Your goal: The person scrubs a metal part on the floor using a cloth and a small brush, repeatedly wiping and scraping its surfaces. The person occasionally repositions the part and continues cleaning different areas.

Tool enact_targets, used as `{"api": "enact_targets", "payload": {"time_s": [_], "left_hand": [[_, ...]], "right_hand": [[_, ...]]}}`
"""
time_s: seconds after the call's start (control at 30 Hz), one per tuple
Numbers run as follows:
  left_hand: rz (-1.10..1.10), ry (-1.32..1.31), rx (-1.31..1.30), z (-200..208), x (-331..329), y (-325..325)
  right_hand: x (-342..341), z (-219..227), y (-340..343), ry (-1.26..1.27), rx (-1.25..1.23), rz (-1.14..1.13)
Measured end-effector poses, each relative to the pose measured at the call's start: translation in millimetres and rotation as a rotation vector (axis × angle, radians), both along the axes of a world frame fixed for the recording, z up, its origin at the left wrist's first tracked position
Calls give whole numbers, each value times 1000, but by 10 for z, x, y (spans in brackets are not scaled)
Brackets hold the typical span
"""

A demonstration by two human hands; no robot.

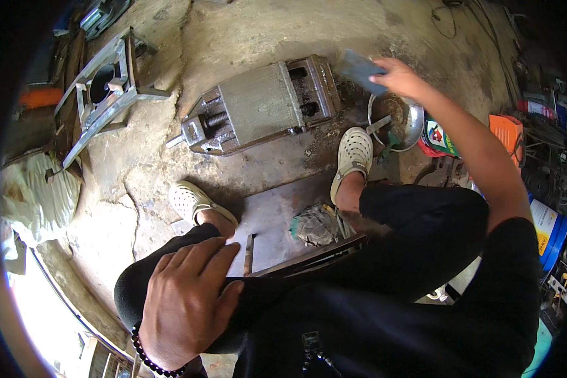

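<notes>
My left hand (189,296) lies over my left knee, its fingers stretched out and holding nothing; a dark bead bracelet circles the wrist. Out at the far right, my right hand (399,79) grips a flat blue-grey pad (358,68), smeared by motion, so its exact kind is unclear. The pad is raised just beyond the right end of a heavy machine vise (258,104) that rests on the floor. Grey and wet-looking, the vise has a broad flat plate and a thick screw. Below my right hand stands a round metal bowl (414,129) with brownish contents and a flat strip across its rim.
A metal frame stand (116,91) is at the far left, above a plastic sheet (41,195). Between my feet lies a crumpled cloth (315,225). On the right are a green-and-white package (439,137), an orange box (507,135) and a blue-and-white bucket (548,230).
</notes>
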State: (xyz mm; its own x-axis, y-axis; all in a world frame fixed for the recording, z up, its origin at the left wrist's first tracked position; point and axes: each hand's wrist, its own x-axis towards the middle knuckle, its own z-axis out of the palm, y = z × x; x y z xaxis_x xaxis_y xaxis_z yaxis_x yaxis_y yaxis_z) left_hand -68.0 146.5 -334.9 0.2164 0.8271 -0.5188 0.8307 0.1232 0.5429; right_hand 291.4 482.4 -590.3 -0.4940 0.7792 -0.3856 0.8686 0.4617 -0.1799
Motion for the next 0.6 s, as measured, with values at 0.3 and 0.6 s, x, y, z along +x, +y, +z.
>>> {"api": "enact_targets", "payload": {"time_s": [0.3, 0.6], "left_hand": [[124, 110, -105, -104, 173, 338], [171, 195, -263, -274, 254, 587]], "right_hand": [[1487, -202, -100, 812, -963, -992], [1657, -1275, -588, -76, 260, -271]]}}
